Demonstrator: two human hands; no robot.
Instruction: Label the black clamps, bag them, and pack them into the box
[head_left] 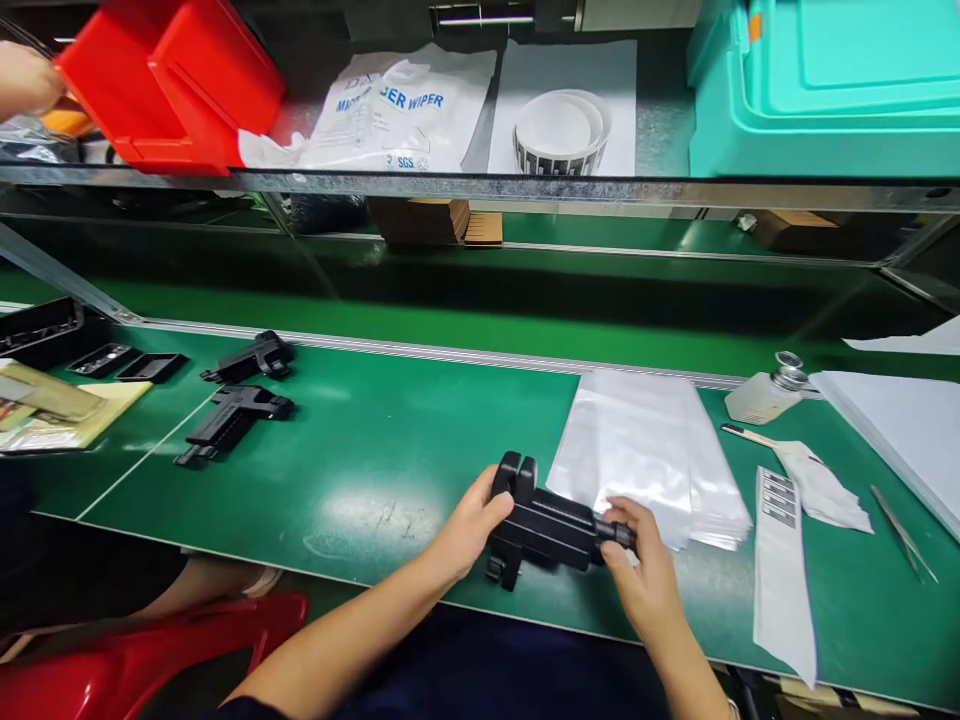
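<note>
A black plastic part point(546, 525) with a clamp-like end lies low over the green belt point(375, 470), held at both ends. My left hand point(472, 525) grips its left, thicker end with fingers wrapped round. My right hand point(637, 570) pinches its narrow right end. Just behind the part rests a stack of clear plastic bags point(645, 450). Two more black parts point(232, 420) point(251, 360) lie further left on the belt.
Right of the bags: a small bottle point(765, 395), a wiper cloth point(817, 490), a label strip point(780, 570), tweezers point(904, 535), white sheets point(900, 430). Black trays point(45, 335) sit far left. The shelf above holds a red bin point(172, 80), a wiper pack point(405, 110), a label roll point(562, 130), a teal crate point(825, 90). Another person's hand point(26, 80) shows top left.
</note>
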